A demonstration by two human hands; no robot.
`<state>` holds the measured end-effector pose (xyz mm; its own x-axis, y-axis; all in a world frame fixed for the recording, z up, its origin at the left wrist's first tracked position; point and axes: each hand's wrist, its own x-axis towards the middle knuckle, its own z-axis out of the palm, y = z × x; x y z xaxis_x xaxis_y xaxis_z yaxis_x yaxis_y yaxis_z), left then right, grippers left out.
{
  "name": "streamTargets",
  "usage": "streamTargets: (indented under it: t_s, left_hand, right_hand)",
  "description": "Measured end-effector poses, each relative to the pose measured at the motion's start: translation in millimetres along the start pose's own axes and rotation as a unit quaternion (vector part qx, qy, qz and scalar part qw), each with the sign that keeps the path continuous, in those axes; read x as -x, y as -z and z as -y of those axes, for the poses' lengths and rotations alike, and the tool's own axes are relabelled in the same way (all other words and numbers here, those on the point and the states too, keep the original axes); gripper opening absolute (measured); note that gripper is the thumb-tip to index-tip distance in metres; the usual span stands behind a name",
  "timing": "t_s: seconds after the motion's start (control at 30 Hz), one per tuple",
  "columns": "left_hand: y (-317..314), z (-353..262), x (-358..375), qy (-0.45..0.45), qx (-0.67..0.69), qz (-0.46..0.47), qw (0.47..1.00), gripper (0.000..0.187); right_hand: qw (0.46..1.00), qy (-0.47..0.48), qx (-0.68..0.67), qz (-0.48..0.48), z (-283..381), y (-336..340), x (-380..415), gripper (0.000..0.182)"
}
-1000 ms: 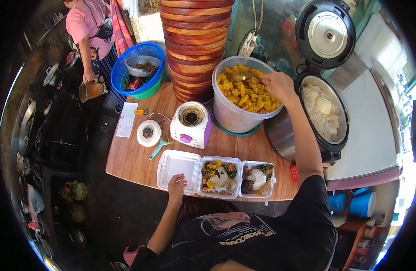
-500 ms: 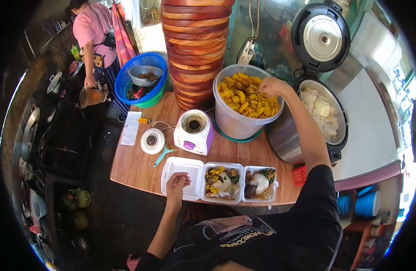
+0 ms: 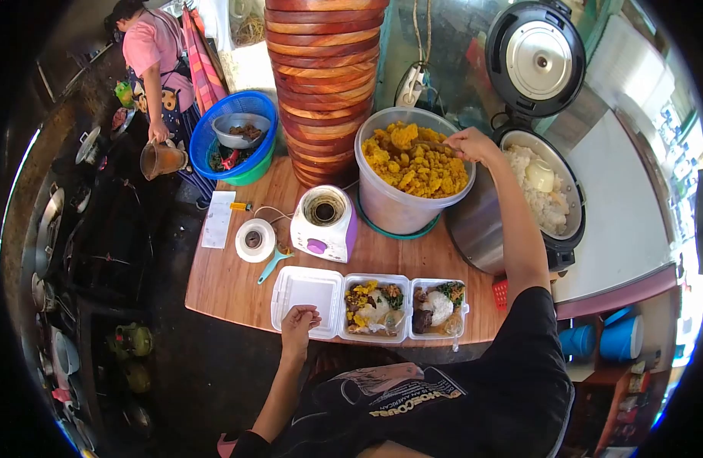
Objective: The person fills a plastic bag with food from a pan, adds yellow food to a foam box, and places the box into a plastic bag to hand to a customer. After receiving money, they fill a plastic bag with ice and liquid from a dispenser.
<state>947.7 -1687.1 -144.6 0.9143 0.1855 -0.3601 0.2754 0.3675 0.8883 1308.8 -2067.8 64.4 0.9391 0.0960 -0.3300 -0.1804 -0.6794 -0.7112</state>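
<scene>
My right hand [image 3: 474,145] is closed around the handle of a spoon [image 3: 435,144] at the right rim of a tall plastic bucket [image 3: 401,202]. Yellow crumbly food [image 3: 412,168] fills the bucket, and a heap of it sits on the spoon's hidden bowl. My left hand [image 3: 298,327] hovers over the front edge of a foam box's open lid [image 3: 309,290], its fingers loosely bent with nothing visible in them. Joined to that lid, the foam box [image 3: 374,307] contains rice, greens and yellow food. Beside it stands another foam box [image 3: 438,309] with rice, dark pieces and greens.
An open rice cooker [image 3: 481,229] stands right of the bucket. Behind are stacked wooden bowls [image 3: 325,91]. A blender base [image 3: 323,229], white lid [image 3: 255,240], teal peeler [image 3: 273,265] and blue basket [image 3: 237,137] occupy the left. A person in pink [image 3: 157,61] holds a jug [image 3: 162,160].
My right hand has lifted and shifted slightly right, bringing the spoon with a heap of yellow food into sight. My left hand has hardly moved.
</scene>
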Motion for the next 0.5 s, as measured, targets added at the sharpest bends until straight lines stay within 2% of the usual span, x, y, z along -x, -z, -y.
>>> streamTargets:
  t_s: [0.17,0.2,0.23,0.33,0.4,0.43,0.5]
  left_hand:
    - [-4,0,-3,0.005,-0.014,0.005,1.000,0.013]
    - [-6,0,-3,0.004,-0.018,0.005,1.000,0.013]
    - [-8,1,-3,0.008,-0.019,0.007,1.000,0.013]
    - [-13,1,-2,-0.001,-0.012,0.040,0.999,0.012]
    - [-18,2,-2,-0.001,-0.012,0.048,0.999,0.012]
    - [-19,3,-2,-0.002,-0.012,0.053,0.999,0.012]
    - [-21,3,-2,-0.001,-0.018,0.056,0.998,0.012]
  right_hand:
    - [0.992,0.059,0.044,-0.100,-4,3,15,0.025]
    - [0.978,0.110,0.098,-0.149,-18,0,1,0.025]
    - [0.978,0.106,0.099,-0.149,-33,3,-9,0.025]
    - [0.981,0.112,0.095,-0.129,-37,1,2,0.024]
    - [0.997,0.012,-0.004,-0.071,-24,2,28,0.024]
    - [0.997,0.010,-0.005,-0.072,-28,5,27,0.024]
    - [0.992,-0.037,-0.120,0.009,-33,12,28,0.023]
